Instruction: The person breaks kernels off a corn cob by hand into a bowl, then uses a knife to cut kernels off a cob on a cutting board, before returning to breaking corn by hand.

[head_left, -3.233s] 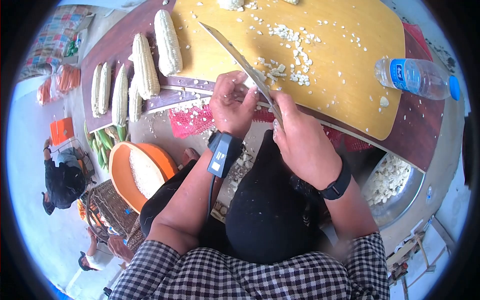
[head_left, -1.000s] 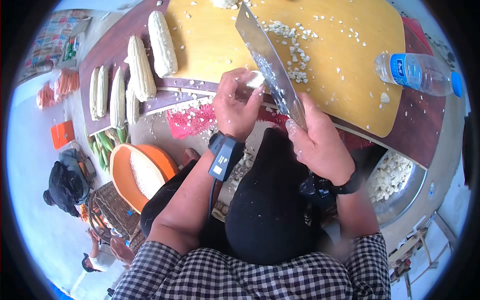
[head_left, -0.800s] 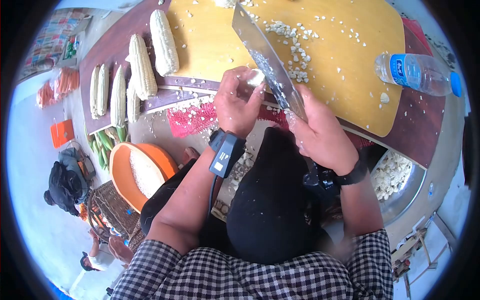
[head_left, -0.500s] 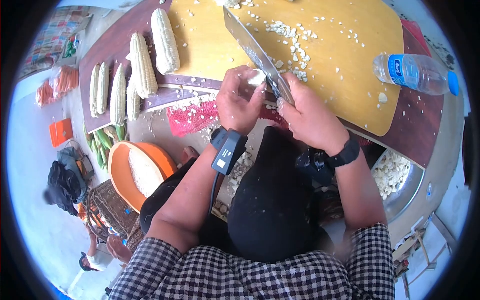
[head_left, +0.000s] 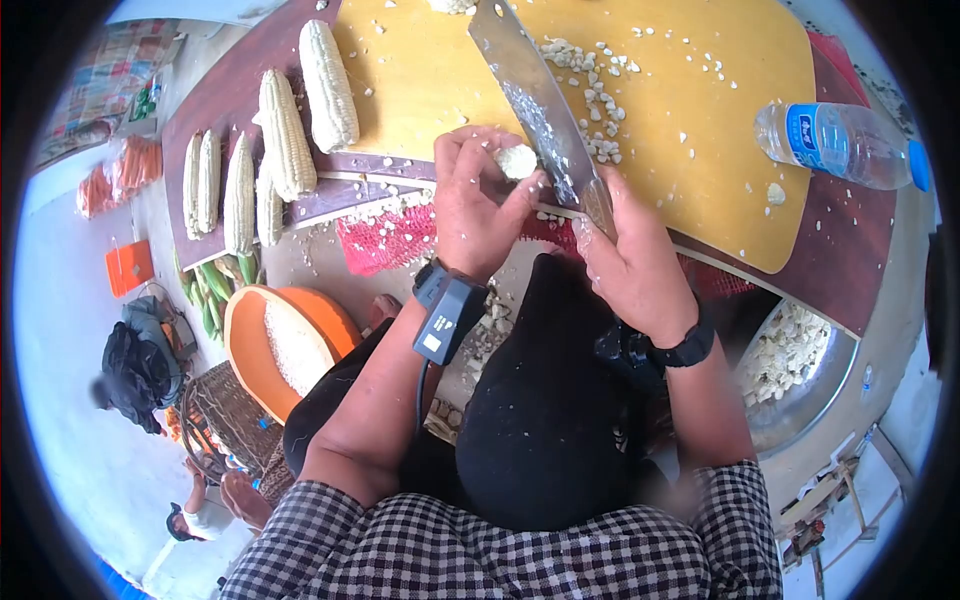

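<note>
At the near edge of the yellow cutting board (head_left: pixel 730 130), my left hand (head_left: pixel 475 205) is closed around a corn cob (head_left: pixel 517 161), whose pale cut end shows between thumb and fingers. My right hand (head_left: pixel 640 265) grips a cleaver (head_left: pixel 545 115) by its handle. The broad blade points up and away, its flat face turned toward me and dotted with white bits. It stands just right of the cob. Loose white corn kernels (head_left: pixel 600 100) are scattered over the board beyond the blade.
Several whole white corn cobs (head_left: pixel 285 135) lie at the table's left. A water bottle (head_left: pixel 845 145) rests on its side at the board's right. Below the table are an orange basin (head_left: pixel 250 340) with white contents and a metal bowl (head_left: pixel 800 385) of kernels. Red netting (head_left: pixel 385 240) hangs at the edge.
The cleaver has swung a little right, away from the cob, and its flat face has turned into view. My right hand moved slightly right. The cob's cut end shows more fully.
</note>
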A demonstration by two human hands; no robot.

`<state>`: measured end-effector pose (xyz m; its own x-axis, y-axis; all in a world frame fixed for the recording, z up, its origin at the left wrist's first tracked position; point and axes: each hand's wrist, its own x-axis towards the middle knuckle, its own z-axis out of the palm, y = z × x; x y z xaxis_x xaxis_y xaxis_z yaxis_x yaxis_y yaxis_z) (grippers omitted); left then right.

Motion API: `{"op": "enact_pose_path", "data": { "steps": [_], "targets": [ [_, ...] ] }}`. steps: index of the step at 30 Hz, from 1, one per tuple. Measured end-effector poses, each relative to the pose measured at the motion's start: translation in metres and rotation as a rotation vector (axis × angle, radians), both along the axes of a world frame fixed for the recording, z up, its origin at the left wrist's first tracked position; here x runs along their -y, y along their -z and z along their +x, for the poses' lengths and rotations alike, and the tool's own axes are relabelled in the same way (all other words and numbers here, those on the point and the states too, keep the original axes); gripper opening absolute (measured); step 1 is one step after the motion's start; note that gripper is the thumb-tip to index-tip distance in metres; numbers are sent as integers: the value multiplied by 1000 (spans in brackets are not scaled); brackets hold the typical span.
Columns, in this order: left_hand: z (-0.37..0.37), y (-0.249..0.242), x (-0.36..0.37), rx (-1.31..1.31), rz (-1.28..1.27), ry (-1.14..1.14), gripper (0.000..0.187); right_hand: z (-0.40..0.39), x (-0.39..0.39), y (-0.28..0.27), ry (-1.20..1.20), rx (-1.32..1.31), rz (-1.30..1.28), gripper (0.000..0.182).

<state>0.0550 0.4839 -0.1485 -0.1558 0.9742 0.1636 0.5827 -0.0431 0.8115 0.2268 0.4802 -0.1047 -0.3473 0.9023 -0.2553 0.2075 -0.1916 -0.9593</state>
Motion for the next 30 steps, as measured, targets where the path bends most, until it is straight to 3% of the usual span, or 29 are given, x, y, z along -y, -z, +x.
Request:
{"op": "enact_pose_path", "data": {
  "steps": [6,9,14,21,30],
  "targets": [
    [6,-4,0,83,-49,-88,36,1,1,-13,-11,50,197,40],
    [6,2,1,306,-113,-162,34,2,4,-10,-4,25,125,40],
    [2,3,2,250,-106,-120,33,6,1,-18,-54,-2,-39,41],
    [1,3,0,230,-57,-82,34,6,9,-16,-76,61,34,46],
    [1,6,1,199,-39,-78,35,-1,8,-12,-42,47,127,38]
  ]
}}
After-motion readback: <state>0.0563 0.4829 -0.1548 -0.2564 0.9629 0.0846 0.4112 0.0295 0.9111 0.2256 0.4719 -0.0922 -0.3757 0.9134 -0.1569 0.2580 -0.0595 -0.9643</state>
